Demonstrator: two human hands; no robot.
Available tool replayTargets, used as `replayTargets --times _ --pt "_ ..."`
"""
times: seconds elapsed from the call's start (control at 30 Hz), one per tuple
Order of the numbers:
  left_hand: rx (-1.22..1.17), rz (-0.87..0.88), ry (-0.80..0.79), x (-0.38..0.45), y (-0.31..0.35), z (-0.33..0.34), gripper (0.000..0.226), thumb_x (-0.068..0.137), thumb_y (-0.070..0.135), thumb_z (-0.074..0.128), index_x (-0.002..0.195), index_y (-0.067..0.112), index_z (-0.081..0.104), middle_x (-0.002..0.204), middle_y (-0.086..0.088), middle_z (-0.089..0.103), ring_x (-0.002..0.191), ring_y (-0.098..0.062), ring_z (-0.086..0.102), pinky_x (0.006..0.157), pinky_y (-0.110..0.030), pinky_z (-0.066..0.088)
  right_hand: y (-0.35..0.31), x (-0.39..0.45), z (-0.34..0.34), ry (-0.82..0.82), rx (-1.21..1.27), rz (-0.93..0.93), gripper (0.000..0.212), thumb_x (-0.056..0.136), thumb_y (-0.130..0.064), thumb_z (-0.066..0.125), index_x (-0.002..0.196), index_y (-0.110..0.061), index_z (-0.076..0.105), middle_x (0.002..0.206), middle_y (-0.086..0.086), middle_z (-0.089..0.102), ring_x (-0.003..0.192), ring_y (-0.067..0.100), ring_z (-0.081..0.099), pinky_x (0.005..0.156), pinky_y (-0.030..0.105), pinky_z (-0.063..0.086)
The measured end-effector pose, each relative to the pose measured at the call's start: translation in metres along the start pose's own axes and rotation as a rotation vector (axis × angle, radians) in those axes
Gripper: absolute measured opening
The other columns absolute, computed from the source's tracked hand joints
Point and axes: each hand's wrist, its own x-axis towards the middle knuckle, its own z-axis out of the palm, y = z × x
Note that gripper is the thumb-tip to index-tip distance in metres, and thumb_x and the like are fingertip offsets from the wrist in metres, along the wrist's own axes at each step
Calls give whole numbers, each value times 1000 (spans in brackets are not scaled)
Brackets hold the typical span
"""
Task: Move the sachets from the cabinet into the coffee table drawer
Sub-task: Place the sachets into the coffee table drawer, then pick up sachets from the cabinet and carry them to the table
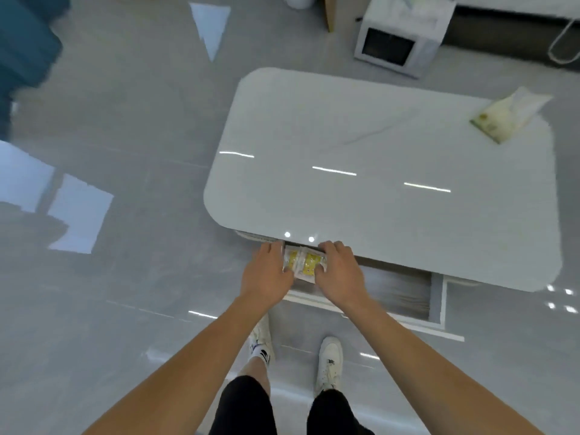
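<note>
Sachets [303,262] sit pinched between left hand [266,273] and right hand [340,271], fingers curled shut, over the open drawer [405,293] at lower centre; best lowered flat before release.

The left hand [265,273] and right hand [337,271] cover the sachets' [303,262] side edges, so their number is unclear. The tabletop [376,171] hides the drawer's [405,293] back. The microwave [395,39] is blurred.

Count: two yellow-printed sachets [303,262], one open drawer [405,293], one bench [376,183]. One tissue pack [508,114]; one microwave [395,42]. Two hands: left hand [266,274], right hand [339,271].
</note>
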Motion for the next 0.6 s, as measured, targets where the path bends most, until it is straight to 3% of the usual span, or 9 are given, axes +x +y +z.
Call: replayTargets --times 0.13,0.3,0.43,0.6 --pt "17 13 157 -79 23 -102 55 96 25 55 148 16 41 139 -9 49 131 -29 43 103 -42 43 -91 -55 -76 0 -40 -194 48 93 -17 55 141 -15 51 135 8 55 125 28 48 91 43 50" --pt "55 -18 417 -180 10 -191 58 94 30 56 149 19 40 142 -6 49 132 -29 43 100 -44 45 -190 -110 -129 5 -176 -503 48 96 -30 54 142 -19 49 133 6 57 122 27 51 92 41 51" --pt "59 -109 605 -249 -36 -229 57 94 36 54 147 22 42 138 -4 51 128 -29 46 97 -46 47 -269 -137 -130 -26 -252 -727 45 96 -34 54 138 -19 51 131 4 58 123 26 50 93 43 50" --pt "43 -287 724 -319 -114 -255 58 94 39 53 149 23 40 138 -3 50 127 -28 45 97 -48 47 -360 -167 -87 -67 -278 -929 44 95 -37 57 135 -18 55 127 6 60 123 29 52 97 43 47"
